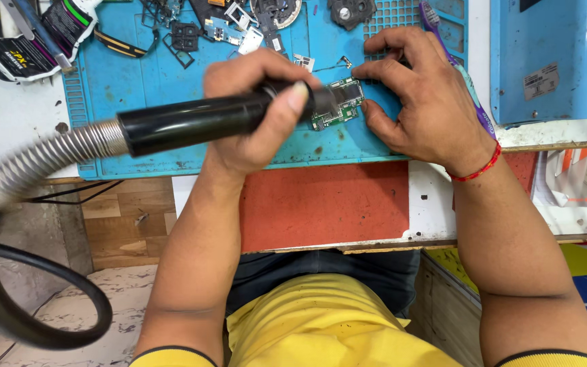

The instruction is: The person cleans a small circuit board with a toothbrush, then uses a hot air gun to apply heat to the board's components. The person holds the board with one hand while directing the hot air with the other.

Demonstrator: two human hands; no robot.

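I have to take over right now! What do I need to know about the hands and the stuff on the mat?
Left hand: gripping the black hot-air wand, nozzle aimed at the green circuit board.
Right hand: fingertips pressing the board's right edge, steadying it on the blue work mat.
Nearby: a purple toothbrush under the right hand, loose phone parts along the mat's top edge.
Done: board laid out, wand in position.
Left: whether any part has come off the board cannot be told.

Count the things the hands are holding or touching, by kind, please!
Hot-air wand, in the left hand: 1
Green circuit board, under the right hand fingertips: 1
Blue work mat: 1
Total: 3
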